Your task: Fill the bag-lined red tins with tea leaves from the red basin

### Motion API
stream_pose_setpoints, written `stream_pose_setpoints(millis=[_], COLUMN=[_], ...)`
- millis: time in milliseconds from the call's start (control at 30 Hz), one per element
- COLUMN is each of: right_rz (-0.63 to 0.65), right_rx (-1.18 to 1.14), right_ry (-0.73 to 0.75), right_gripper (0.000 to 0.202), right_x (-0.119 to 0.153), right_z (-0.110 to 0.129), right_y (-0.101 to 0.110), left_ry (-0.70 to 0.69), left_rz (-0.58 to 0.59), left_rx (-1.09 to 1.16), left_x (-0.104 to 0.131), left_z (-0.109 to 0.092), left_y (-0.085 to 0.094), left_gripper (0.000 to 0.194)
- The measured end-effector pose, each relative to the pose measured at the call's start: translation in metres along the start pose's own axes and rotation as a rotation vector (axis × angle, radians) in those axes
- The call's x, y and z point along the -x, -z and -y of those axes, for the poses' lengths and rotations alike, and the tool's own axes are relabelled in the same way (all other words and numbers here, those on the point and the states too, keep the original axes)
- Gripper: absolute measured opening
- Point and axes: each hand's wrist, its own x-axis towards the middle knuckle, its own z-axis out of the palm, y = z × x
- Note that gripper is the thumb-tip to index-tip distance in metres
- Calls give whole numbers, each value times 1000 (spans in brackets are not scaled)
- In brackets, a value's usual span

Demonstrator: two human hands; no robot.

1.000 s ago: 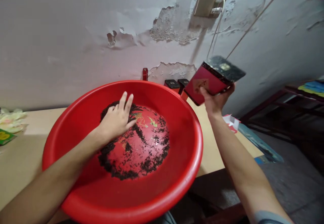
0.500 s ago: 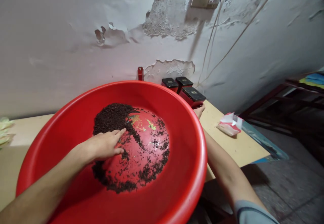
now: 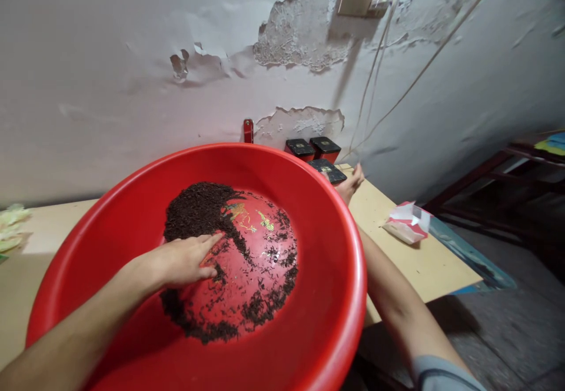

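Black-lidded tin [image 3: 329,171] beside right hand [image 3: 350,185], grip unclear, left hand [image 3: 188,260] loosely spread by dark flakes [image 3: 196,208]

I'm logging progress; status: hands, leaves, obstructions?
Left hand open, low over tea leaves in red basin. Right hand beside nearest black-lidded tin, grip unclear. Basin rim partly hides tin.

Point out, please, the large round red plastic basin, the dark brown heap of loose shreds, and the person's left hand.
Large round red plastic basin [image 3: 326,261], head view: right inner wall.
Dark brown heap of loose shreds [image 3: 196,207], head view: its middle.
Left hand [image 3: 185,260], head view: back of the hand.
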Motion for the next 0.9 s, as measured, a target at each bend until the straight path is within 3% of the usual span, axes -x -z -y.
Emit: stream_pose_setpoints(millis=[67,200,267,533,733,900], right_rz=[55,614,741,801,760,723], right_rx=[52,235,313,350,291,230], right_ry=[25,224,281,314,361,331], right_gripper=[85,68,67,73,71,67], right_x=[-27,-68,-72,-70,-76,-76], right_z=[5,17,19,9,-4,-2], right_y=[8,11,9,6,-6,-4], left_ry=[2,-1,0,-35,-61,-73], left_rz=[3,-1,10,72,82,79], left_rx=[-6,-10,-3,-67,-29,5], left_x=[1,4,5,7,9,8], left_z=[0,-3,-5,-17,-22,-24], left_y=[0,-2,-4,-10,-15,-12], left_gripper=[81,80,79,76,73,72])
